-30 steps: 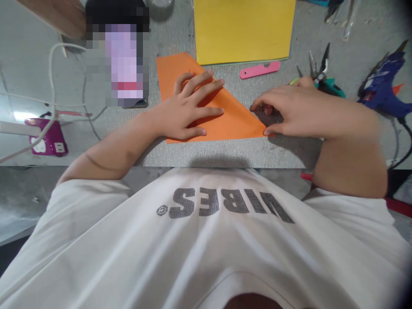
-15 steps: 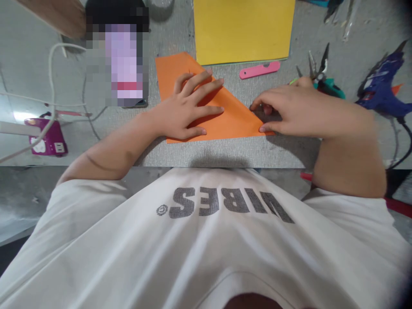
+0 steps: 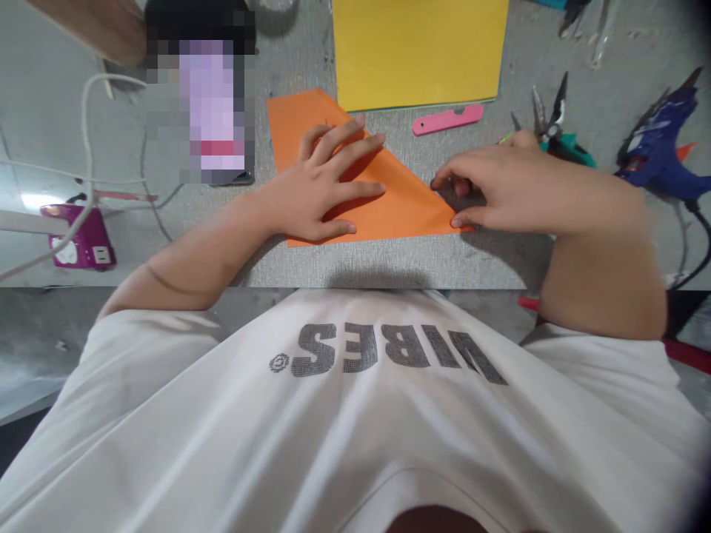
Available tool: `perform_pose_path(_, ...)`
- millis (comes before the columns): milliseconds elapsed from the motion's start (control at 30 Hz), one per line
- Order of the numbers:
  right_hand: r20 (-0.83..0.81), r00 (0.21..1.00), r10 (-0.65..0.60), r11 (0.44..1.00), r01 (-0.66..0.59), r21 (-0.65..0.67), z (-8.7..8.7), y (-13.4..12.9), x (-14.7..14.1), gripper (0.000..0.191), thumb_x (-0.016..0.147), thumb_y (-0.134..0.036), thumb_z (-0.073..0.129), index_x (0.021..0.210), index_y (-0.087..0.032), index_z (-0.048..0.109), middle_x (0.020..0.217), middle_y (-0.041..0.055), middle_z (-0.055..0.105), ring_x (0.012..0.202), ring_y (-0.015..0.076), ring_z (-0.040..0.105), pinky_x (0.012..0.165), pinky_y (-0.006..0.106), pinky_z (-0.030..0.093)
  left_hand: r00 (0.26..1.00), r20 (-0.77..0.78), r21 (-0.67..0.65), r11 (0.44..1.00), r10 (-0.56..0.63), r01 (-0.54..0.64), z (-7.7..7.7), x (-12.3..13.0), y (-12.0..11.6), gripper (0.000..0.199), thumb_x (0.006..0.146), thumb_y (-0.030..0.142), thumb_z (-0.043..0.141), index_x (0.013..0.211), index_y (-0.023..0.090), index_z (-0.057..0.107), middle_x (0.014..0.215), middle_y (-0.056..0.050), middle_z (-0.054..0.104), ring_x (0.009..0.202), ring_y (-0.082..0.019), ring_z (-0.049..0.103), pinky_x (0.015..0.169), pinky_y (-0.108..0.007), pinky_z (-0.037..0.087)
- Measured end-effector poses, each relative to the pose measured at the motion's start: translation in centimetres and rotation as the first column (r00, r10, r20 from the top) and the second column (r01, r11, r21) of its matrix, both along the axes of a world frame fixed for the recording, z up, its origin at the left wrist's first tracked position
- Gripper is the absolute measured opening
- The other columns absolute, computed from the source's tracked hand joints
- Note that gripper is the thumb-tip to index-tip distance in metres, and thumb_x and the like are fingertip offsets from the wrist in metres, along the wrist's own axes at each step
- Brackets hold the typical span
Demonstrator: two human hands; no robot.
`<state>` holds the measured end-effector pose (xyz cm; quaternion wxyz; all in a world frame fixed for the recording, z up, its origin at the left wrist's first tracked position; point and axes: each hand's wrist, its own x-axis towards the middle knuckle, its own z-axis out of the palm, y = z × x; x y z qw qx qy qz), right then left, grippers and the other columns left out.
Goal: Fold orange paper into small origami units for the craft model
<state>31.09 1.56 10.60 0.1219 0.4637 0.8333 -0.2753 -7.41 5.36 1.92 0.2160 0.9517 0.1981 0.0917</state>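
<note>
An orange sheet of paper lies on the table, with a slanting fold along its upper right side. My left hand rests flat on its middle, fingers spread and palm down. At the paper's pointed right end is my right hand, its fingers curled. The right thumb presses on the paper near the corner, and the index fingertip touches the slanting edge. The other right fingers are partly hidden beneath the hand. Just beyond the paper lies a pink craft knife.
A yellow sheet lies at the back on other sheets. Pliers with green handles and a blue glue gun are at the right. At the left are a purple power socket, white cables and a partly blurred phone.
My right thumb has shifted very slightly to the right along the paper's corner. My left hand and the orange paper stay in place.
</note>
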Motion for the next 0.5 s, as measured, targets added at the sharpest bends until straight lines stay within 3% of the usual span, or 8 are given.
perform_pose_path(300, -0.017, 1.0, 0.017, 1.0, -0.017, -0.003, -0.26, 0.05, 0.55, 0.05, 0.105, -0.065, 0.07, 0.147, -0.039, 0.077, 0.121, 0.0068, 0.087, 0.119, 0.0455, 0.08, 0.123, 0.069, 0.044, 1.0, 0.01, -0.028, 1.0, -0.008, 0.009, -0.02, -0.01, 0.22, 0.09, 0.108, 0.1, 0.055, 0.175, 0.041, 0.066, 0.21, -0.01, 0.023, 0.187, -0.066, 0.017, 0.139, -0.099, 0.014)
perform_pose_path(433, -0.021, 1.0, 0.015, 1.0, -0.015, -0.007, -0.28, 0.0, 0.6, 0.051, 0.105, -0.064, 0.07, 0.148, -0.038, 0.077, 0.123, 0.0082, 0.086, 0.122, 0.0469, 0.079, 0.123, 0.07, 0.042, 0.999, 0.036, -0.039, 0.999, 0.032, -0.03, 0.26, 0.09, -0.05, 0.086, 0.107, 0.1, 0.056, 0.169, 0.042, 0.073, 0.206, -0.012, 0.035, 0.188, -0.066, 0.021, 0.14, -0.096, 0.016)
perform_pose_path(500, -0.021, 1.0, 0.02, 1.0, -0.02, 0.001, -0.35, -0.02, 0.64, 0.05, 0.104, -0.062, 0.07, 0.146, -0.037, 0.077, 0.123, 0.0083, 0.086, 0.118, 0.0457, 0.08, 0.122, 0.07, 0.042, 0.999, 0.032, -0.037, 0.999, 0.016, -0.015, 0.27, 0.08, -0.08, 0.087, 0.107, 0.1, 0.056, 0.17, 0.042, 0.072, 0.207, -0.011, 0.034, 0.188, -0.065, 0.019, 0.14, -0.097, 0.016)
